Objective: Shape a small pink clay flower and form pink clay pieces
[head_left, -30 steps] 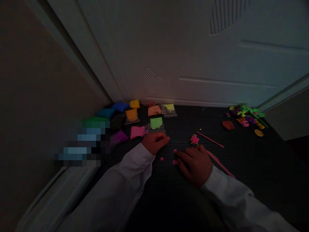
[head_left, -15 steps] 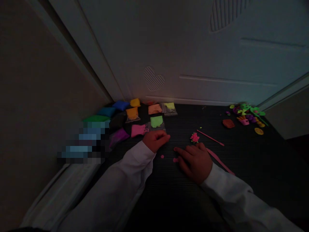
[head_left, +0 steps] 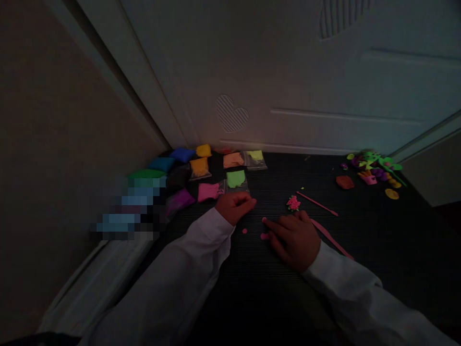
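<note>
My left hand (head_left: 235, 207) rests over the dark table with fingers curled and thumb pressed against them; whatever may be inside is hidden. My right hand (head_left: 297, 240) lies palm down with the index finger stretched out, its tip at a small pink clay disc (head_left: 264, 220). By its thumb is a second flat pink piece (head_left: 264, 236), partly covered. Another pink disc (head_left: 244, 231) lies between the hands. Just beyond the right hand sits a pink clay flower (head_left: 293, 203) with green bits at its edge. A pink modelling tool (head_left: 333, 239) reaches out from behind that hand.
A thin pink stick tool (head_left: 317, 203) lies past the flower. Bags of coloured clay, such as green (head_left: 235, 179), pink (head_left: 209, 191) and orange (head_left: 199, 167), line the back left. A brown lump (head_left: 345, 182) and several small clay figures (head_left: 376, 170) sit far right, before a white panel (head_left: 306, 86).
The view has shifted slightly. My right index fingertip has drawn back a little, so more of the pink disc under it shows. The left hand keeps its curled pose.
</note>
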Demonstrator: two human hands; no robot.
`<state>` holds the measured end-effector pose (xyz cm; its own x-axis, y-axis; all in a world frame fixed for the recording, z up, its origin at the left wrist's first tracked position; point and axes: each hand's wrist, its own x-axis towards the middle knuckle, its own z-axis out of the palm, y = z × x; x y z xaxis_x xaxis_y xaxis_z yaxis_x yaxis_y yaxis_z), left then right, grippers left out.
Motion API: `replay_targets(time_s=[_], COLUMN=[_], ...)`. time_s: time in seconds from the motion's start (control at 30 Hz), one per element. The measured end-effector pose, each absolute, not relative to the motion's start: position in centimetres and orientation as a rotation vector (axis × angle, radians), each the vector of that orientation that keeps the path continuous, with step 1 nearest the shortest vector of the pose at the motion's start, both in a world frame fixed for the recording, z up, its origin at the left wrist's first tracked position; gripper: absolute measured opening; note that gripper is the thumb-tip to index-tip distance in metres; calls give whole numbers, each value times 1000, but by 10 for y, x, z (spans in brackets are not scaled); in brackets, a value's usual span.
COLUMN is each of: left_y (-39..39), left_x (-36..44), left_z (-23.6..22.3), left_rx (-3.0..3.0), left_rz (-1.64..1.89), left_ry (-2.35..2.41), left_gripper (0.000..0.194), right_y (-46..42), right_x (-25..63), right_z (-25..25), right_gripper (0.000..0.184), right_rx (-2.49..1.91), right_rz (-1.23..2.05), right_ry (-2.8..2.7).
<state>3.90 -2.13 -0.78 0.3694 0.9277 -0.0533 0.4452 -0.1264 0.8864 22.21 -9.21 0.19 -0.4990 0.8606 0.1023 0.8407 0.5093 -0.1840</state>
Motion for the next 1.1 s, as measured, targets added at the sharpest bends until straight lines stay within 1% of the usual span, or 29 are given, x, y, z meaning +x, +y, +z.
replay_targets(time_s=[0.27, 0.47, 0.63, 0.9, 1.1], left_y=[-22, -21, -21, -22, -22], left_x=[40, 40, 40, 41, 42], left_z=[-7, -7, -5, -4, -5], left_rx=[1721, 1747, 1736, 1732, 1750], left_rz=[687, 685, 694, 710, 718], left_ry=[1201, 1214, 1194, 1178, 1184], left_gripper=[29, 29, 29, 30, 30], right_y=[-86, -72, -68, -69, -71], right_x=[225, 221, 211, 213, 214], right_z=[1, 2, 8, 11, 12], right_gripper=[31, 21, 17, 18, 18], right_rx=[-1507, -1589, -1610, -1600, -1605], right_rz=[206, 140, 118, 37, 107], right_ry=[-2472, -2366, -2305, -2363, -2374])
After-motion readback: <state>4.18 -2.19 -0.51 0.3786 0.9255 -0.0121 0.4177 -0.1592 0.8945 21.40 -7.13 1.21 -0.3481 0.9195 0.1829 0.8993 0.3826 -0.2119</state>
